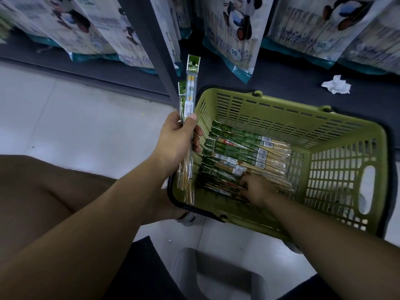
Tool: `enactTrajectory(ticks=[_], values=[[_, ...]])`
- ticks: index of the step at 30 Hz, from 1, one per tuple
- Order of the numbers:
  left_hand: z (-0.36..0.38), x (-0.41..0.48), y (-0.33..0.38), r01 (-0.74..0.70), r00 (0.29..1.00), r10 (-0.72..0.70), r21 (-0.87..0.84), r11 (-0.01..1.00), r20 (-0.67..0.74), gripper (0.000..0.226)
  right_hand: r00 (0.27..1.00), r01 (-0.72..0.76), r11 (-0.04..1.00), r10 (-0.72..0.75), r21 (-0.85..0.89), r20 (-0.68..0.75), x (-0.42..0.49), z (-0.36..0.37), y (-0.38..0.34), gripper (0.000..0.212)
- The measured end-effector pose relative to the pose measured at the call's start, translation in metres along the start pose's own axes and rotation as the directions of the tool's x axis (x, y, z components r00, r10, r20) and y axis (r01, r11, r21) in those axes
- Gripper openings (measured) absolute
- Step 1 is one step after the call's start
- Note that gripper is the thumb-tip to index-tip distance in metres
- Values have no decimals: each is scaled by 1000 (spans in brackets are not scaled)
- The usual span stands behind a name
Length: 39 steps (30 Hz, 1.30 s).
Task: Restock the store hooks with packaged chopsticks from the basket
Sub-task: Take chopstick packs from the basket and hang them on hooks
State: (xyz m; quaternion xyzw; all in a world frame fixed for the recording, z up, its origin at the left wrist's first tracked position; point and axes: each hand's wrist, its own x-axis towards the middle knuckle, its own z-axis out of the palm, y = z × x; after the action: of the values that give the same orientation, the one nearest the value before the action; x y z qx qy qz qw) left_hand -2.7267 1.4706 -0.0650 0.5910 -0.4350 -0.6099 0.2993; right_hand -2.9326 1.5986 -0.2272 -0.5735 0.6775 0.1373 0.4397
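The left hand [177, 139] curls thumb and fingers round the middle of a few held packs [190, 87]. They stand nearly upright, their lower ends just inside the near-left corner of the basket [337, 180] and their green header cards above its rim.

The right hand [256, 190] reaches down into the basket. Its fingertips are buried among the loose packs [249, 152] on the bottom, blurred, so I cannot tell whether they grasp one or only press on it.

The loose packs fill the left and middle of the basket floor. The strip along its right wall is bare.

The basket is green plastic lattice with a slotted hand-hole in the right wall. It sits partly on the dark base shelf [292, 76] and partly over the pale tiled floor [65, 118].

A dark shelf post [155, 61] rises just beside the held packs. Glossy hanging bags [233, 35] with a panda print crowd the top edge, their tops cut off. Crumpled white paper [335, 84] lies beyond the basket's far rim. The packs are narrow clear sleeves showing pale sticks.
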Motion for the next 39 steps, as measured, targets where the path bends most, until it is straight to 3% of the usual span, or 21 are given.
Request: enactTrajectory(ticks=[5, 9, 14, 17, 20, 24, 27, 30, 32, 34, 36, 39], values=[[1, -1, 2, 44, 999, -43, -44, 998, 33, 10, 1000, -13, 999, 13, 44, -2, -5, -8, 0, 13], [7, -4, 2, 89, 994, -80, -128, 988, 76, 11, 998, 6, 957, 11, 290, -58, -18, -41, -7, 10], [13, -5, 6, 137, 990, -132, -156, 978, 41, 19, 963, 179, 737, 6, 652, -271, -50, -100, -49, 11], [20, -7, 8, 124, 992, -120, -114, 986, 41, 3, 936, 285, 573, 8, 768, -353, -65, -124, -83, 10], [27, -12, 7, 95, 993, -88, -83, 992, 79, 26, 919, 350, 501, -19, 792, -394, -75, -133, -115, 9], [28, -14, 5, 67, 997, -67, -1, 998, 48, 33, 878, 417, 633, -92, 653, -470, -77, -129, -134, 18], [24, -8, 4, 10, 1000, -10, 87, 996, 3, 29, 883, 403, 576, -40, 711, -468, -75, -128, -133, 34], [19, -1, 6, -53, 997, 61, 172, 984, -45, 19, 861, 400, 573, 32, 715, -507, -67, -126, -119, 11], [13, 3, 7, -59, 996, 67, 136, 989, -56, 14, 861, 351, 669, 44, 655, -507, -57, -118, -101, 10], [7, 7, 5, -54, 998, 57, 89, 995, -38, 16, 922, 216, 815, 11, 538, -387, -46, -100, -75, 5], [2, 8, 1, -65, 997, 67, 68, 996, -29, 16, 984, 81, 926, -16, 369, -177, -37, -74, -50, 21], [-2, 7, -3, -45, 999, 44, -27, 999, -8, 12, 998, -15, 986, 6, 163, 57, -29, -39, -27, 42]])
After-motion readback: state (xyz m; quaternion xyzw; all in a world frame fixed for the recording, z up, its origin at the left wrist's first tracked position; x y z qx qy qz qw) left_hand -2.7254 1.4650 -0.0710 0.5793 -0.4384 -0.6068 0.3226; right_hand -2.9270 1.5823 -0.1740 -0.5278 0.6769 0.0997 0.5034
